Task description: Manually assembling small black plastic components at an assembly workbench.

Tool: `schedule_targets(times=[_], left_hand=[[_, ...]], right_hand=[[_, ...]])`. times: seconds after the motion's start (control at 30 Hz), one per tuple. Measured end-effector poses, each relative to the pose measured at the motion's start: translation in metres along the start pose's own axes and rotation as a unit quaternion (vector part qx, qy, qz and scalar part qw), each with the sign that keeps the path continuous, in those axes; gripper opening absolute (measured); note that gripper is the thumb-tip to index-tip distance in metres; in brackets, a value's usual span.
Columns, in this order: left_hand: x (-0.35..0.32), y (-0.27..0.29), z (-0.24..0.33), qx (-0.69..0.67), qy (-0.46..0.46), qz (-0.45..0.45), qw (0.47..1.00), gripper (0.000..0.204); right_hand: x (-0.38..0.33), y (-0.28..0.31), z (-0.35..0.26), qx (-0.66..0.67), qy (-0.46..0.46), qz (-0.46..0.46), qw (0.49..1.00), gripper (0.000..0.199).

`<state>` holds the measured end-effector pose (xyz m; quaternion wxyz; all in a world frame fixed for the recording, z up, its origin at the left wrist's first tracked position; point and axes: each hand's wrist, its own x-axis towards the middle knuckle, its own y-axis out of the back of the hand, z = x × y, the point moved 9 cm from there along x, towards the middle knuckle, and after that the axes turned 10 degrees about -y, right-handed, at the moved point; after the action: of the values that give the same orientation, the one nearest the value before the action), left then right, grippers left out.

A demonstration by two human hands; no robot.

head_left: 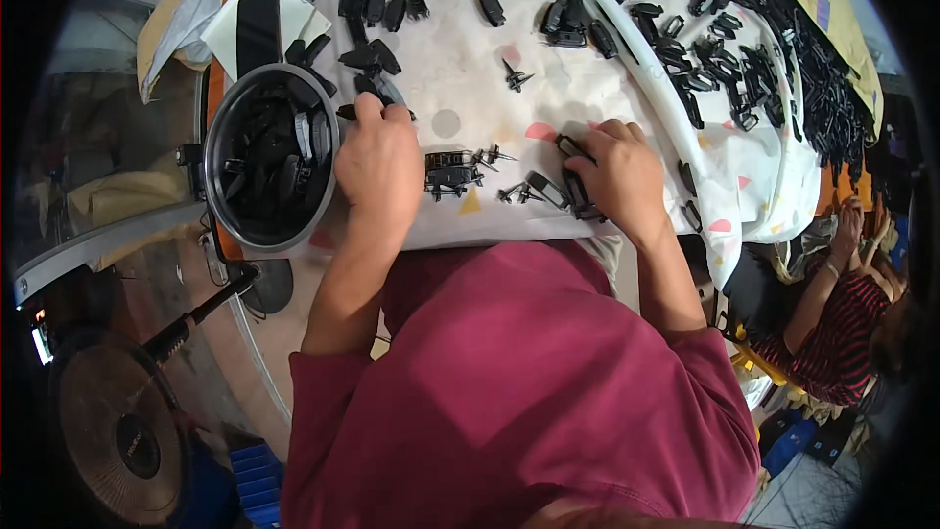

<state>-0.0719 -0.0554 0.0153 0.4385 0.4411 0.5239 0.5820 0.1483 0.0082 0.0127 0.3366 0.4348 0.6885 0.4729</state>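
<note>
My left hand is closed, its fingertips down among small black plastic pieces beside the bowl; what it pinches is hidden. My right hand curls its thumb and fingers over a black oblong plastic part near the table's front edge. A second black part lies just under that thumb. Between my hands sit a pair of black ribbed blocks side by side. Several small pronged black pieces lie by them, and a black rectangular piece rests nearer my right hand.
A round metal bowl full of black parts stands at the left edge. Loose black parts lie across the patterned white tablecloth. A raised fold of cloth separates a big heap at right. A fan and another person flank me.
</note>
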Motion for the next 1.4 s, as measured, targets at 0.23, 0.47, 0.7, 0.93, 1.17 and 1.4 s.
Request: schedule_targets(times=[0.23,0.47,0.7,0.93,1.17,1.4], left_hand=[[0.004,-0.006,0.005,-0.034,-0.026,0.013,0.999,0.021],[0.009,0.013,0.042,-0.544,-0.068,0.069,0.833,0.031],[0.006,0.015,0.061,-0.699,-0.07,0.059,0.71,0.035],[0.001,0.0,0.068,-0.722,-0.044,0.009,0.69,0.032],[-0.012,-0.04,0.096,-0.899,0.117,-0.051,0.419,0.026],[0.003,-0.01,0.056,-0.883,0.028,0.025,0.467,0.019]], right_hand=[[0.003,0.015,0.012,0.184,-0.103,0.032,0.977,0.02],[-0.003,0.009,-0.019,0.578,-0.05,-0.11,0.807,0.015],[-0.01,0.042,-0.042,0.422,0.1,0.047,0.9,0.022],[-0.025,0.054,-0.056,0.192,0.198,0.159,0.948,0.03],[-0.038,0.049,-0.057,0.207,0.176,0.235,0.933,0.033],[-0.009,0.0,-0.018,0.586,-0.096,-0.182,0.783,0.023]])
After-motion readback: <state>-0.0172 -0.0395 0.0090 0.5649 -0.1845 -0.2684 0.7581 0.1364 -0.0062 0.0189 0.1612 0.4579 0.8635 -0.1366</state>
